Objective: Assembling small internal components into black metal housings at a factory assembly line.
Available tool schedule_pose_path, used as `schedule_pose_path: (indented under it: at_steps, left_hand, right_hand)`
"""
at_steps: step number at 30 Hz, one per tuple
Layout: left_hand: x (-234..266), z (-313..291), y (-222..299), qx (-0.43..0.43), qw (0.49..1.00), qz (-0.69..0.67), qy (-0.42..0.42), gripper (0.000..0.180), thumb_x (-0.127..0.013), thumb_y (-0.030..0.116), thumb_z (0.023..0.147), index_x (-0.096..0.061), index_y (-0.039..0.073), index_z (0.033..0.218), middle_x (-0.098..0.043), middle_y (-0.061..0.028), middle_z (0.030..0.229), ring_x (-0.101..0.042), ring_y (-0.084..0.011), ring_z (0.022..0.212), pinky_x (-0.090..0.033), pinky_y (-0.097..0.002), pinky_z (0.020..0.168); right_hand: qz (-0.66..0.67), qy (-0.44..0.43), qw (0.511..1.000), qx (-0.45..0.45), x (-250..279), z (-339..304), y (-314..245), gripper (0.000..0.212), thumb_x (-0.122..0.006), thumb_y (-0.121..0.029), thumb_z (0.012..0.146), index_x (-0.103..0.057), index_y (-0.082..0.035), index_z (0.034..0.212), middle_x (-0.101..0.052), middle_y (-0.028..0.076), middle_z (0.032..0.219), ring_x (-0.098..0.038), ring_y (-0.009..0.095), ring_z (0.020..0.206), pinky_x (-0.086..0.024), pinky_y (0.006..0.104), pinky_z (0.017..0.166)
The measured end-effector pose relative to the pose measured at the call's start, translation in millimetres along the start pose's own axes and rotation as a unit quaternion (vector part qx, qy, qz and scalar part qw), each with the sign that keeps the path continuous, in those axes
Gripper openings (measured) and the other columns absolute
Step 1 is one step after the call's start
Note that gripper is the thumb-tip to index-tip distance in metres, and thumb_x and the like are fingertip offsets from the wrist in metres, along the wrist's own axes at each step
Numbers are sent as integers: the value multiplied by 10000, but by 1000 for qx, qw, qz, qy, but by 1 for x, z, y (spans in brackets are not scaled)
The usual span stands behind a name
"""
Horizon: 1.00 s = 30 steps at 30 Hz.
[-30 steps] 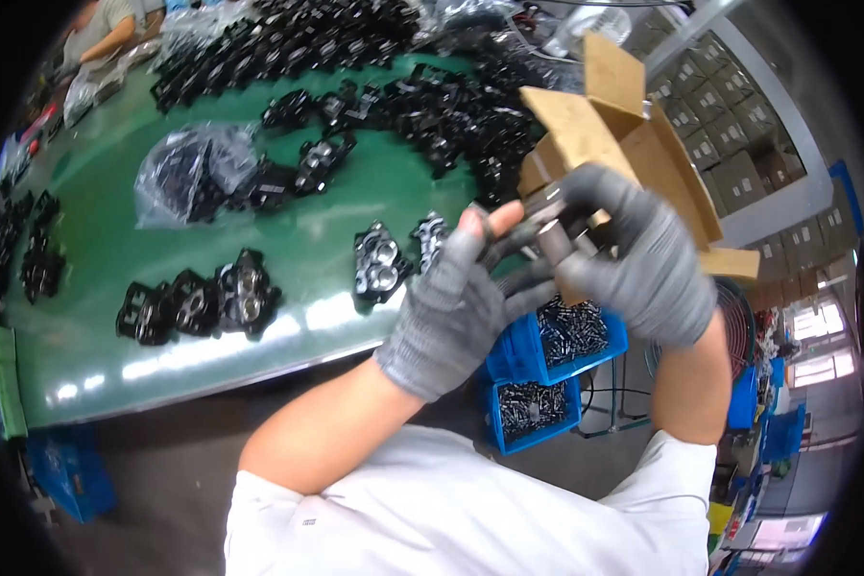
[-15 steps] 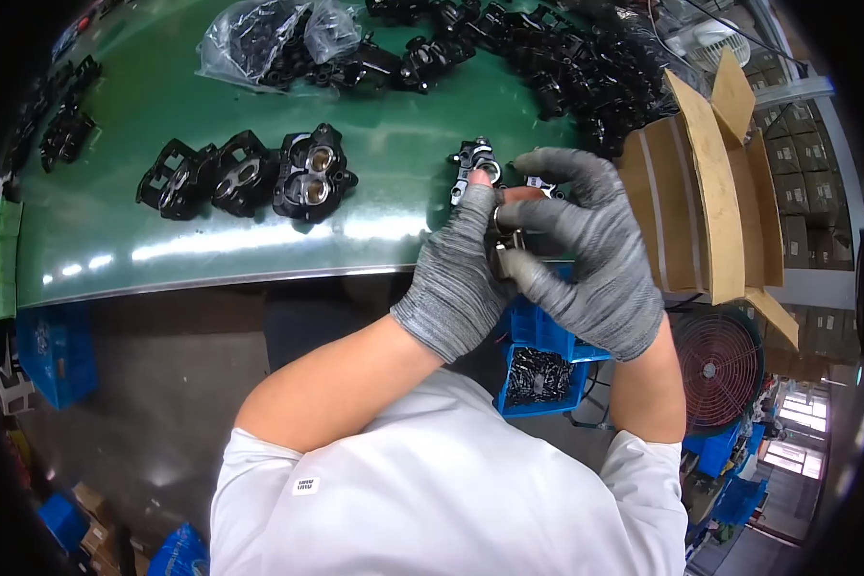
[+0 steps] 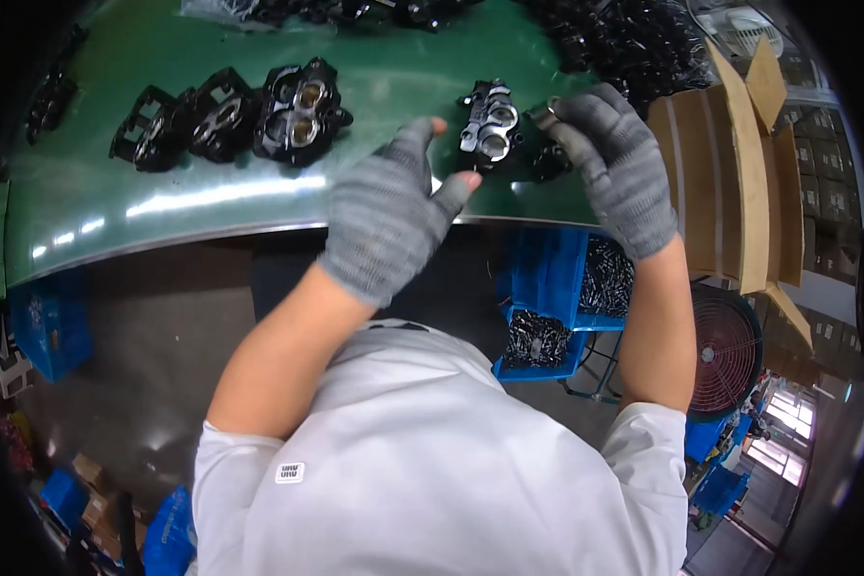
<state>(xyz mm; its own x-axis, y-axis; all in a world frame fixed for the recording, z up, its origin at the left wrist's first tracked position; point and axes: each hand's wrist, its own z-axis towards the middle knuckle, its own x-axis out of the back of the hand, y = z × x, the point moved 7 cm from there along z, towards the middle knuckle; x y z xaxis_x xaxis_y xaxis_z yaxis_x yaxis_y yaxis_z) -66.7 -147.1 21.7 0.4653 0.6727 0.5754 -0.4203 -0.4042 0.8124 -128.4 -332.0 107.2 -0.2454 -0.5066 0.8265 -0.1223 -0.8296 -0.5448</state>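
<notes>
Remotely I see matt knit cloth on 2 gloves (image 3: pixel 379 226), shiny metal on the piece (image 3: pixel 545 114) and silver housing (image 3: pixel 491 125), gloss on 3 black housings (image 3: pixel 302 110) left, glossy table (image 3: pixel 403 72), matt cardboard box (image 3: pixel 696 187) right.

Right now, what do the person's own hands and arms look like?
The left hand and right hand wear grey knitted gloves, streaked lighter and darker, ending around the wrists. Two fingertips poke out bare from the left glove. The forearms are bare too, up to loose, short white sleeves. I see no cables on them.
</notes>
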Motion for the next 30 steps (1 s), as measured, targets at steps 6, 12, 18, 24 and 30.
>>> schedule_pose_path:
  at_steps: [6,12,18,24,30]
  left_hand:
    - [-21,34,4,-61,972,225,-35,595,-689,492,916,-580,17,1258,-711,-150,952,-706,-303,857,-572,-415,750]
    - [-24,46,-8,-96,980,176,-4,598,-697,447,905,-566,10,1291,-707,-175,1035,-706,-322,919,-571,-454,778]
    - [1,41,-18,-165,978,95,89,595,-696,428,917,-554,2,1306,-711,-194,1028,-702,-342,930,-569,-449,805]
    - [6,42,-39,-115,991,54,43,606,-687,438,935,-543,-3,1324,-717,-196,1028,-702,-349,946,-565,-449,835]
    - [11,42,-47,-78,996,-16,37,615,-688,457,936,-555,-11,1313,-723,-202,1030,-700,-360,964,-561,-444,867]
  right_hand:
    - [-220,-45,962,156,-33,25,3,203,-717,-153,917,-748,-70,1099,-678,143,1112,-639,307,1064,-521,410,975]
    - [-288,-43,942,168,-40,26,7,243,-718,-213,923,-752,-78,1123,-702,145,1099,-631,308,1097,-499,442,1030]
    - [-121,-75,988,62,-49,23,0,250,-715,-194,937,-736,-66,1151,-703,145,1081,-673,279,1019,-551,382,933]
    - [-19,-159,984,-75,-58,30,-11,278,-709,-193,955,-714,-91,1213,-720,137,1031,-704,263,978,-570,352,906]
    - [-42,-31,982,179,-48,16,-24,423,-719,-15,845,-683,-93,1259,-657,112,1268,-647,262,1143,-550,374,979]
